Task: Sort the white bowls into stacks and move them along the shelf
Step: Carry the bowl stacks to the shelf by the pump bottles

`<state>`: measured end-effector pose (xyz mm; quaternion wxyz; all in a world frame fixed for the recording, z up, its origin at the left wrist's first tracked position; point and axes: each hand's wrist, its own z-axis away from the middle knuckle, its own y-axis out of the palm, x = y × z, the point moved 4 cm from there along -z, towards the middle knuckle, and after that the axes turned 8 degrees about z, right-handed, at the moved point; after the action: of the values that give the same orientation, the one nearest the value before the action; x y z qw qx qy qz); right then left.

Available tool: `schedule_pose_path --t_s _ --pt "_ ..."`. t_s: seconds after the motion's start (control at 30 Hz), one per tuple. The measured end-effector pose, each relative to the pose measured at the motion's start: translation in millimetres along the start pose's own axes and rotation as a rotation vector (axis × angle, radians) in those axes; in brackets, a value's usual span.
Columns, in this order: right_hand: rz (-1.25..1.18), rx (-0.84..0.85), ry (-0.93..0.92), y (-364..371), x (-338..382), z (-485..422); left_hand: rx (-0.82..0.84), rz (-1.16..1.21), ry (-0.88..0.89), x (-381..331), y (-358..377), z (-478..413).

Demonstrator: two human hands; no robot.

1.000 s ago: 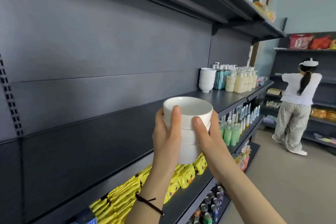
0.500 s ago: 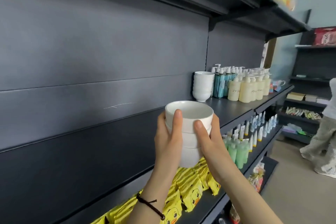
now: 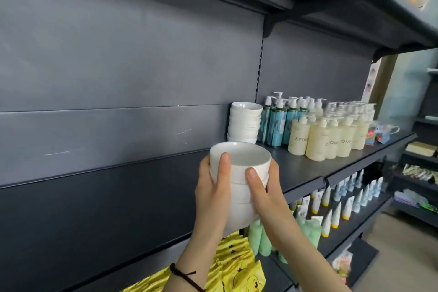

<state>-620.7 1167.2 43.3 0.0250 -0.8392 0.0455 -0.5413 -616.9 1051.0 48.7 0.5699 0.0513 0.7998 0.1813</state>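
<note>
Carried stack: several white bowls nested into one carried stack [image 3: 239, 199], held upright in the air between both sets of fingers [image 3: 224, 166], off the shelf.
Left hand: the left hand [image 3: 209, 197] wraps the near-left side of the stack, thumb laid up the front to the top rim; a dark cord bracelet [image 3: 184, 276] sits on the wrist.
Right hand: the right hand [image 3: 266, 201] curls round the right side, thumb pressed across the upper bowls; the other fingers are hidden behind the stack.
Change: the grip is the same as a second ago, but the whole view has slid along the shelf. The resting stack [image 3: 244, 125] now looms large just above and beyond the fingertips, where before it stood well off.
Resting stack: white bowls nested on the shelf [image 3: 305, 168], tight against the back panel, touching or just beside the pump bottles [image 3: 331, 135] to its right.
Below the wrists: yellow duck packs [image 3: 237, 272] and green bottles [image 3: 258, 237] on the lower shelf.
Meaning: the carry looks nearly done. The bare shelf just ahead of the fingers, in front of the resting stack, is the likely set-down spot.
Care: the bowls are smooth and loose-nested, so lower them level.
</note>
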Motion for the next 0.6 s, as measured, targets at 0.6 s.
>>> schedule_pose_path --t_s 0.6 --pt "-0.071 0.24 -0.002 -126 -97 -159 -0.051 0.004 0.038 109 141 -111"
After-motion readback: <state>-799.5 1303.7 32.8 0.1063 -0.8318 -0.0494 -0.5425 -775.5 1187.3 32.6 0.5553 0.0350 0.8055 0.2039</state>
